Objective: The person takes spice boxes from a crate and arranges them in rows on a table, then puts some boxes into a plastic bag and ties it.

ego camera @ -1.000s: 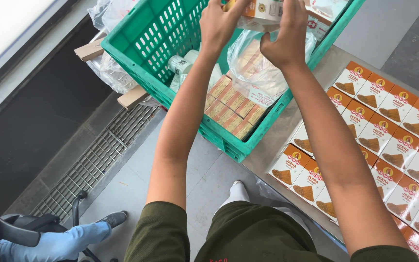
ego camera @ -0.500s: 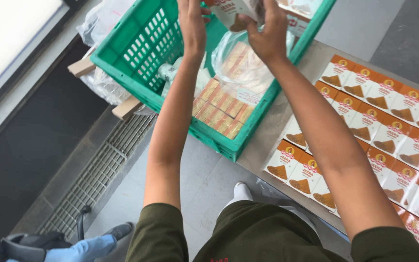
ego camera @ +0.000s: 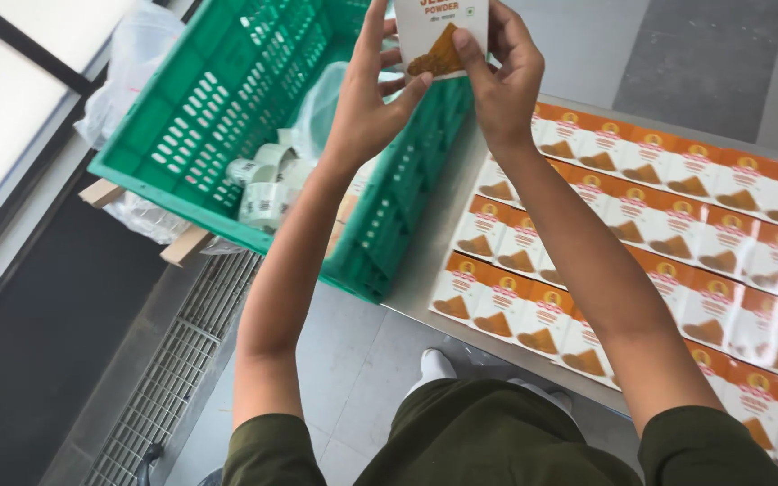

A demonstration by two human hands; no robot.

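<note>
Both hands were up at the top of the view, and between them sat a small white and orange box (ego camera: pixel 438 36), held upright above the far edge of the green plastic crate (ego camera: pixel 218 117). The left hand (ego camera: pixel 366 108) had its fingers (ego camera: pixel 387 56) closed against the box's left side, thumb stretched up toward its lower edge. The right hand (ego camera: pixel 502 81) gripped the other side, its thumb pressed flat across the front face and the rest of the fingers wrapped behind. The box's top was cut off by the frame, so its full height could not be told. Down in the crate lay a few rolls of white tape (ego camera: pixel 263 184) beside a clear plastic bag (ego camera: pixel 321 108), and the crate itself rested on wooden slats (ego camera: pixel 186 245) with more plastic bags (ego camera: pixel 132 63) tucked outside its left wall. To the right, the steel table (ego camera: pixel 425 270) carried rows of matching orange and white boxes (ego camera: pixel 668 234) laid flat, edge to edge, well below the held one. A metal floor grate (ego camera: pixel 173 369) ran along the left, just beside the crate's near corner.
</note>
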